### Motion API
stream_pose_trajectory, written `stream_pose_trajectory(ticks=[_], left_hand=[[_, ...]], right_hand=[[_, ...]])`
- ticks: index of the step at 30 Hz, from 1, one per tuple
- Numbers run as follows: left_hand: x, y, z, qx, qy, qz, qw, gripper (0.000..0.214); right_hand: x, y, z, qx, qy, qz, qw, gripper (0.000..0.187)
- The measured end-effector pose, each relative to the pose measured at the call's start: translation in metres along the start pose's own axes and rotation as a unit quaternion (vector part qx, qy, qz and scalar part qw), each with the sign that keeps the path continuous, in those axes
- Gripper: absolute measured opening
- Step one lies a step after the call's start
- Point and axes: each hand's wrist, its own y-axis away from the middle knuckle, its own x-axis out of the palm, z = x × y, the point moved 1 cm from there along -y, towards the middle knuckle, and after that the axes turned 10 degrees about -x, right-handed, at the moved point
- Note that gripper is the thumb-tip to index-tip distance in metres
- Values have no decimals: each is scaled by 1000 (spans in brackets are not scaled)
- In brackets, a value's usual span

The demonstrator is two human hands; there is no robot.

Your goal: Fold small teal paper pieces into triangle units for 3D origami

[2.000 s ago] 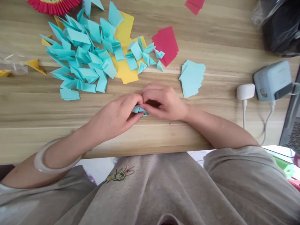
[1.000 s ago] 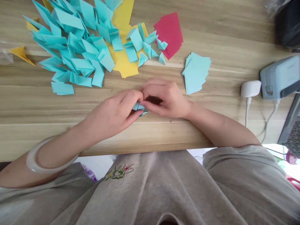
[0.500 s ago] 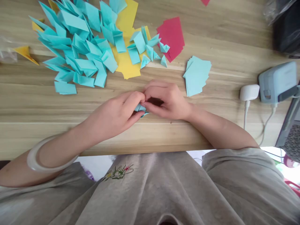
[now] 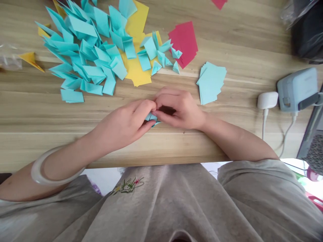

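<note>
Hands, left (image 4: 123,126) and right (image 4: 179,108), pinching seemingly folded blue paper (image 4: 150,117)

Bright, even daylight fills the scene, with only soft, faint shadows under the hands (image 4: 151,114) on the table (image 4: 227,50). No hard glare shows on the wood. The middle is sharp; the wide lens bends the edges, and the bottom right corner (image 4: 310,174) is washed out and blurred.
</note>
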Motion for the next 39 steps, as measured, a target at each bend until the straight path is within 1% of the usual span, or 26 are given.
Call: stream_pose_trajectory(ticks=[6, 14, 22, 28, 35, 39], left_hand=[[-2, 0, 0, -9, -11, 15, 1000, 13], [-3, -1, -1, -18, 8, 25, 1000, 13], [-3, 0, 0, -10, -5, 16, 1000, 13], [-2, 0, 0, -3, 0, 10, 1000, 15], [-2, 1, 0, -3, -4, 12, 1000, 15], [-2, 0, -1, 7, -7, 14, 1000, 14]], right_hand=[[1, 1, 0, -3, -2, -2, 1000, 25], [1, 0, 0, 0, -4, 0, 1000, 24], [1, 1, -1, -2, -12, -16, 1000, 23], [1, 1, -1, -4, -9, -13, 1000, 24], [0, 0, 0, 5, 0, 5, 1000, 24], [0, 0, -1, 2, -7, 3, 1000, 21]])
